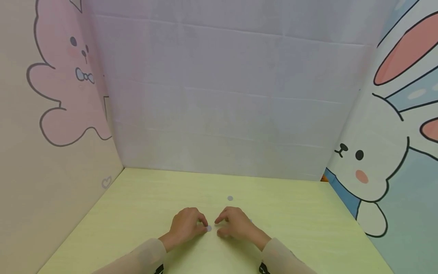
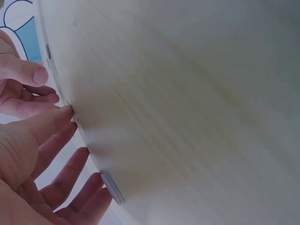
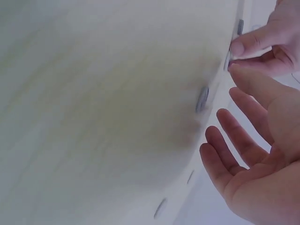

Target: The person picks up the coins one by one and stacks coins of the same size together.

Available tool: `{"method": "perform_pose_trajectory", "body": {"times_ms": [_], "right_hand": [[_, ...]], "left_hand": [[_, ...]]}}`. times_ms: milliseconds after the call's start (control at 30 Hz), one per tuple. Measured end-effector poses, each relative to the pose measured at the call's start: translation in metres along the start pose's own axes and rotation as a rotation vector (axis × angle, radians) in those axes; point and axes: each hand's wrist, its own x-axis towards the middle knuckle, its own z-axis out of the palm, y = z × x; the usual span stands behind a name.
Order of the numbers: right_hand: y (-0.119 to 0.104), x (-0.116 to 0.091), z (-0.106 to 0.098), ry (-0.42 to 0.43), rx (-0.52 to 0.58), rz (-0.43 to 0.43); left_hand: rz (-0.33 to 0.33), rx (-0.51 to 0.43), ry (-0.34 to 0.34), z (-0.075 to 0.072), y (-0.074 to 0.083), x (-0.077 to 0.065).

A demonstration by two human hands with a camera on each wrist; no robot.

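Observation:
Flat on the pale yellow table lies a small grey coin-like disc, its near edge between the thumb and index fingertip of my left hand. The right wrist view also shows that pinched disc, seen edge-on. Just to its right is my right hand, fingers loosely bent, thumb and index apart, with nothing between them. Beyond the hands lies a second disc. A third disc is mostly hidden behind the right hand. Beside the left hand's outer fingers, a thicker grey disc appears in the left wrist view.
A plain whitish sheet forms the back wall. Side panels carry a pink cartoon animal at left and a white rabbit at right. More discs, including a grey one, appear low in the right wrist view.

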Motion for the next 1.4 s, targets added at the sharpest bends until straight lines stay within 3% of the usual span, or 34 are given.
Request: {"method": "perform_pose_trajectory", "body": {"times_ms": [300,667,967,1400], "right_hand": [[0.014,-0.012,-0.027,0.060,-0.002,-0.014],[0.040,-0.019,-0.036,0.167,-0.062,0.058],[0.054,-0.010,-0.038,0.227,-0.049,0.118],[0.064,0.020,-0.028,0.214,-0.013,0.181]], "left_hand": [[-0.025,0.002,0.004,0.000,0.002,0.001],[-0.028,-0.009,0.008,0.002,0.002,0.000],[-0.029,-0.018,0.009,0.002,0.003,-0.002],[-0.027,-0.016,0.007,0.005,0.000,-0.003]]}}
